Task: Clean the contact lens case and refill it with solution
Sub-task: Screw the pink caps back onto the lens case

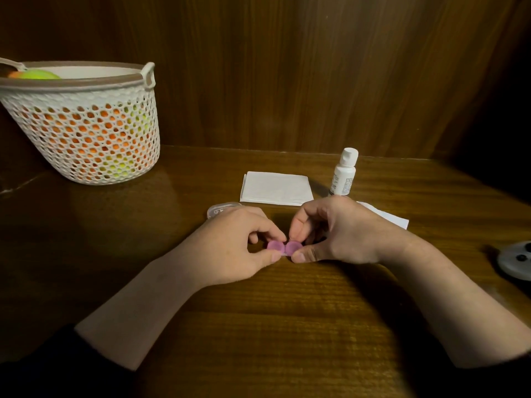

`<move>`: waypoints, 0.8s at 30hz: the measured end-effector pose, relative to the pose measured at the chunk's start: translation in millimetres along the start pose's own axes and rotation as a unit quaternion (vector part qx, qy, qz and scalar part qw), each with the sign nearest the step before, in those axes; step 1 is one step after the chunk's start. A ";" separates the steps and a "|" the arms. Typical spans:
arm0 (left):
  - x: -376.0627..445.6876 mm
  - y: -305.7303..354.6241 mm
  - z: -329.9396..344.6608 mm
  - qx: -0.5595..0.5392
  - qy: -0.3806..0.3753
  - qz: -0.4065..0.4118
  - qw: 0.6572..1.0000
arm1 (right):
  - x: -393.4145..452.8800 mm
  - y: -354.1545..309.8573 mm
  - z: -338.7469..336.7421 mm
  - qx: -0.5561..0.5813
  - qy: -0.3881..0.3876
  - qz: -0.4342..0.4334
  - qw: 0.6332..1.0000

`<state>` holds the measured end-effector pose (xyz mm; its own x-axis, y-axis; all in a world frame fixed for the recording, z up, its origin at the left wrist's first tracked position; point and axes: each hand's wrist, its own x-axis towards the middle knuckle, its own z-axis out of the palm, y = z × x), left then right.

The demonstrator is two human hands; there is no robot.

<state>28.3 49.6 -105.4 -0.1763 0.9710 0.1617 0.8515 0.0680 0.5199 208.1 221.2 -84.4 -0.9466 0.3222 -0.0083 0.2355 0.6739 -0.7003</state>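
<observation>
Both hands [247,242] [333,231] pinch the pink case [284,248], caps seemingly on; bottle [343,173] untouched, cleaning and refill ahead.

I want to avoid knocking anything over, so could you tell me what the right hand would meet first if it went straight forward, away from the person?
Probably the white solution bottle, standing just beyond the right hand; depth is unclear.

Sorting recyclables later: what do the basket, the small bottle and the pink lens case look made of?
Basket: likely moulded plastic, matt white, with regular punched-looking holes. Bottle: probably opaque white plastic, smooth, with a cap. Pink lens case, pinched by both hands: seemingly translucent plastic, slightly glossy.
</observation>
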 end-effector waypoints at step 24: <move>2.2 -1.3 0.8 0.054 0.055 -0.014 0.997 | -0.2 -3.1 0.4 -0.023 0.005 0.009 1.000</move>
<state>27.3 51.9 -106.4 -0.2490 0.9379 0.2413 0.8923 0.1253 0.4337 207.5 218.8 -82.6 -0.9400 0.3409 -0.0134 0.2625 0.6975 -0.6668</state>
